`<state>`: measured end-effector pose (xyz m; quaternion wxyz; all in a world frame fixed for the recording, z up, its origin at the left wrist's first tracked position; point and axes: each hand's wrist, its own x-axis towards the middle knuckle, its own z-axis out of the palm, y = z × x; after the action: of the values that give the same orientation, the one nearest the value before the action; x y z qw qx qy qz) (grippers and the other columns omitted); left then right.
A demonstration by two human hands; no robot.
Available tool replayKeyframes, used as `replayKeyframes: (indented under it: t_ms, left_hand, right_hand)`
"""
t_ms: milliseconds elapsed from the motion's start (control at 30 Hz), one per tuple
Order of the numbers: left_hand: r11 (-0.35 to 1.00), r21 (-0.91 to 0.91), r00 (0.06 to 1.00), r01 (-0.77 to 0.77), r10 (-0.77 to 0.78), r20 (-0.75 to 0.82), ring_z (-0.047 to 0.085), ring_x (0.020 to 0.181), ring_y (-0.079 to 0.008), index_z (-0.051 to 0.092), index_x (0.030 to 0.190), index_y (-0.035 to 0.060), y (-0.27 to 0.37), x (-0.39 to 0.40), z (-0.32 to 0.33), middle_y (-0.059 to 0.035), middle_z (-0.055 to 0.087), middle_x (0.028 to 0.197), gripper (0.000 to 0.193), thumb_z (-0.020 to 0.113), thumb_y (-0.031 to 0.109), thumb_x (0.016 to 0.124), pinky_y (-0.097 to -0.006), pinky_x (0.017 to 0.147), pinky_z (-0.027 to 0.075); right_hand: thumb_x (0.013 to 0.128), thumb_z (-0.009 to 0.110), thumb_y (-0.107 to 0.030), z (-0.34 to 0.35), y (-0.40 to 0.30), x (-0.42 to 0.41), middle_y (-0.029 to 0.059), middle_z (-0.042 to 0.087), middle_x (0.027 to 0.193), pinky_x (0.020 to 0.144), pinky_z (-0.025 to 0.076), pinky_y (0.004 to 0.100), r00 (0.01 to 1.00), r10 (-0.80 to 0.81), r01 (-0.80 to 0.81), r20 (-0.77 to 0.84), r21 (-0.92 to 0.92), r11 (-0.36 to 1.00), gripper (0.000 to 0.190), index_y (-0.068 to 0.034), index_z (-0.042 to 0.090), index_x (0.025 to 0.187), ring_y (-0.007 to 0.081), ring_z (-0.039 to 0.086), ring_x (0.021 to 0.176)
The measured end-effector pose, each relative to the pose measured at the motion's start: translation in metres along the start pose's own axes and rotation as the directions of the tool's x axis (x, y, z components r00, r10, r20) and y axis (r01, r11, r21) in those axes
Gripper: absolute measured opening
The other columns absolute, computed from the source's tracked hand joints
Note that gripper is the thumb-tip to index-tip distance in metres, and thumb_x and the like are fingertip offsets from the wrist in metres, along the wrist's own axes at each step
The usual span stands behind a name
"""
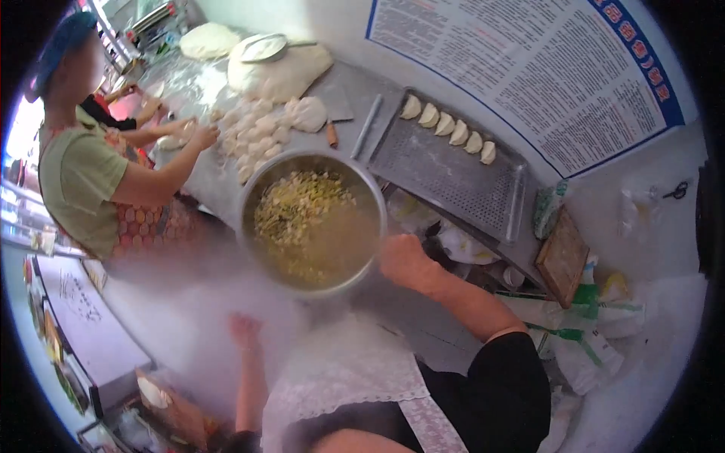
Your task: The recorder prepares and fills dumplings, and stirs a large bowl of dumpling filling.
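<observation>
A large round metal basin [312, 287] stands before me at the table's corner, partly filled with chopped yellow-green filling [300, 209]. My right hand [405, 260] is closed on the basin's right rim. Lower left, away from the basin, my left hand [246, 331] looks blurred behind a haze; whether its fingers are apart is hard to see. Behind the basin lie many small dough pieces [263, 133] and a flatter round of dough [308, 113]. Several folded dumplings [444, 124] sit in a row along the far edge of a perforated metal tray [453, 175].
At the left a co-worker in a blue cap [85, 170] handles dough, with another person's arms beyond. Large dough masses [277, 73] lie at the back of the metal table [212, 181]. A metal rod [367, 125] and wooden handle [332, 136] lie near the tray. A wooden board [562, 257] leans right.
</observation>
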<state>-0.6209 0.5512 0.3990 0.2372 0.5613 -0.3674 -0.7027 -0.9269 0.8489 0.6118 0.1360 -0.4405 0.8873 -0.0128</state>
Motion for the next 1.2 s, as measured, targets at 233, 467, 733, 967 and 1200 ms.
replayKeyframes:
  t_ms: [233, 467, 733, 967, 1200]
  left_hand:
    - [1.000, -0.030, 0.993, 0.008, -0.012, -0.122, 0.050, 0.062, -0.0170, 0.045, 0.112, 0.0091, -0.003, -0.005, -0.042, -0.0012, 0.047, 0.072, 0.064, 0.053, 0.066, 0.084, -0.0341, 0.059, 0.051]
    - [0.969, -0.246, 0.978, 0.030, -0.079, -0.193, 0.055, 0.071, -0.0225, 0.046, 0.114, 0.0082, -0.032, -0.046, -0.103, -0.0059, 0.051, 0.082, 0.051, 0.044, 0.054, 0.091, -0.0408, 0.065, 0.054]
    - [0.972, -0.228, 0.873, 0.061, -0.162, -0.461, 0.057, 0.055, -0.0182, 0.046, 0.103, 0.0087, -0.025, -0.050, -0.148, -0.0045, 0.051, 0.068, 0.055, 0.044, 0.062, 0.090, -0.0377, 0.051, 0.056]
    - [0.991, -0.043, 0.738, 0.126, -0.123, -0.663, 0.057, 0.049, -0.0205, 0.046, 0.100, 0.0069, -0.126, 0.019, -0.338, -0.0076, 0.052, 0.069, 0.057, 0.044, 0.063, 0.089, -0.0389, 0.043, 0.056]
    - [0.998, -0.055, 0.453, 0.026, -0.061, -0.889, 0.056, 0.047, -0.0200, 0.046, 0.096, 0.0072, -0.078, 0.056, -0.529, -0.0088, 0.053, 0.070, 0.056, 0.043, 0.063, 0.089, -0.0384, 0.042, 0.054]
  right_hand:
    - [0.080, 0.057, -0.008, 0.090, -0.025, 0.048, 0.0139, 0.067, 0.078, 0.060, 0.055, 0.0410, 0.992, -0.044, 0.037, 0.122, 0.064, 0.997, 0.045, 0.008, 0.047, 0.121, 0.0296, 0.069, 0.072]
    - [0.075, 0.058, -0.019, 0.088, -0.082, 0.082, 0.0207, 0.067, 0.091, 0.066, 0.054, 0.0429, 0.876, -0.346, 0.367, 0.336, 0.002, 0.930, 0.020, -0.007, 0.074, 0.079, 0.0293, 0.068, 0.083]
    - [0.088, 0.055, -0.029, 0.063, -0.103, 0.072, 0.0188, 0.066, 0.082, 0.074, 0.047, 0.0463, 0.999, -0.034, 0.038, -0.027, 0.140, 0.989, 0.041, 0.000, 0.052, 0.118, 0.0391, 0.063, 0.083]
    - [0.093, 0.047, -0.035, 0.015, -0.257, 0.126, 0.0012, 0.044, 0.055, 0.059, 0.040, 0.0348, 0.838, -0.295, 0.546, -0.460, 0.689, 0.477, 0.037, -0.003, 0.059, 0.079, 0.0154, 0.041, 0.050]
    - [0.099, 0.034, -0.044, -0.064, -0.560, 0.172, -0.0006, 0.036, 0.046, 0.082, 0.038, 0.0424, 0.733, -0.454, 0.188, -0.507, 0.792, -0.581, 0.057, -0.009, 0.048, 0.056, 0.0109, 0.033, 0.044]
